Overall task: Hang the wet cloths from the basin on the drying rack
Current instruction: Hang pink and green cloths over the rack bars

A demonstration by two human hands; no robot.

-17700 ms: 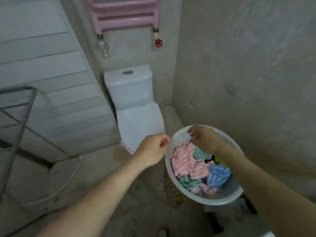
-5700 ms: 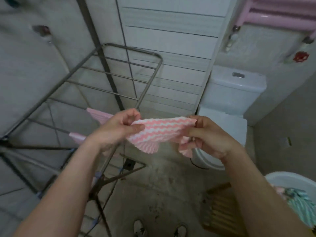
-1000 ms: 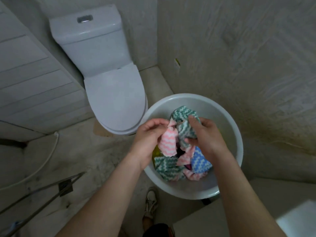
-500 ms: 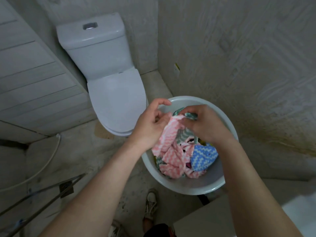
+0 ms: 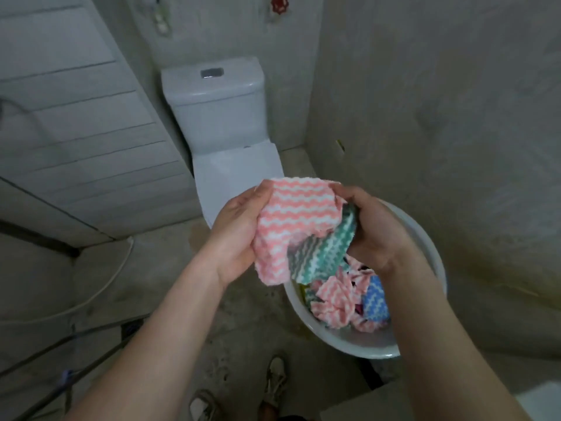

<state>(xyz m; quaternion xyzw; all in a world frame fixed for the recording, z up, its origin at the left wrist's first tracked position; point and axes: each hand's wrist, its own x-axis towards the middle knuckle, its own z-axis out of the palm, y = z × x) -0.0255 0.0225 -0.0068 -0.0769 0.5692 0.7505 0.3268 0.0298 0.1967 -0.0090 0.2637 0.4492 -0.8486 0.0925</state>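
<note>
A pink-and-white zigzag cloth [image 5: 296, 214] is lifted above the white basin [image 5: 425, 247]. My left hand [image 5: 239, 232] grips its left edge and my right hand [image 5: 375, 232] pinches its top right corner. A green-and-white zigzag cloth [image 5: 321, 253] hangs tangled beneath it, partly under my right hand. More pink cloths [image 5: 332, 302] and a blue cloth [image 5: 376, 299] lie bunched in the basin. Only the low bars of the drying rack [image 5: 69, 378] show, at the bottom left.
A white toilet [image 5: 221, 129] stands straight ahead against the back wall. A concrete wall runs along the right, close behind the basin. A thin hose [image 5: 100, 287] lies on the floor at left. My shoes [image 5: 273, 378] are on the floor below the basin.
Both hands have risen out of the basin with the pink cloth, which is now spread between them. The green cloth has come up with it. The view has tilted upward.
</note>
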